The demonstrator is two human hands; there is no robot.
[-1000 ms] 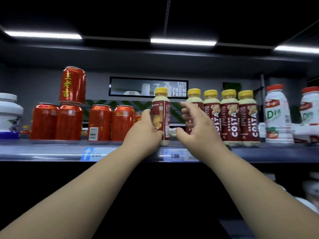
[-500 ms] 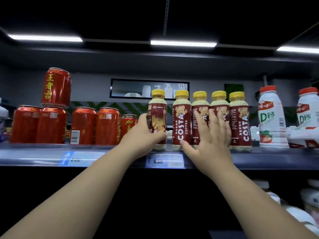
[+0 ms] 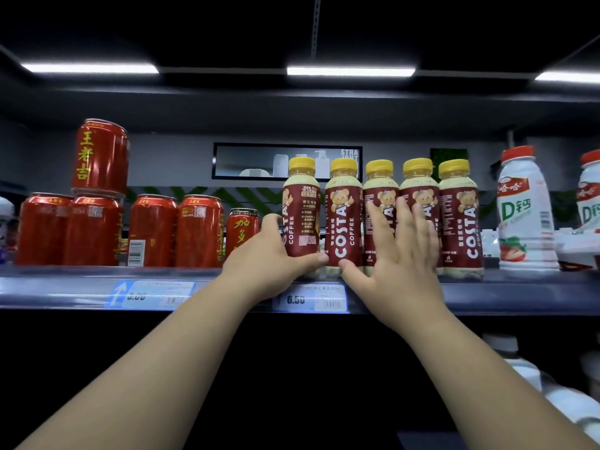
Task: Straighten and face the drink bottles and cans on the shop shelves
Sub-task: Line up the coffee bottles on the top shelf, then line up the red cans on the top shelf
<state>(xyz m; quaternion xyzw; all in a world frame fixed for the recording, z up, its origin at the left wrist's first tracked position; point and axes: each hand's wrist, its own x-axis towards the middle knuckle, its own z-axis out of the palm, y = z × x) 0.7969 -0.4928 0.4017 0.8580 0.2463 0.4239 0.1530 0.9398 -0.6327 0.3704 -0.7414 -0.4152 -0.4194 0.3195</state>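
Several Costa coffee bottles with yellow caps stand in a tight row on the grey shelf (image 3: 519,292). My left hand (image 3: 264,264) is wrapped around the base of the leftmost bottle (image 3: 301,216), whose label is turned partly sideways. The second bottle (image 3: 344,219) faces front, touching it. My right hand (image 3: 401,251) lies flat with fingers spread against the fronts of the third bottle (image 3: 380,190) and fourth bottle (image 3: 418,186). A fifth bottle (image 3: 459,219) closes the row.
Red herbal tea cans (image 3: 152,230) stand left of the bottles, one can (image 3: 100,155) stacked on top and a smaller red can (image 3: 242,228) behind my left hand. White milk drink bottles (image 3: 522,216) stand at the right. Price tags (image 3: 311,298) line the shelf edge.
The leftmost bottle has slid right until it touches the row. My right hand went from open in the air to flat against the bottle fronts. The view has shifted right.
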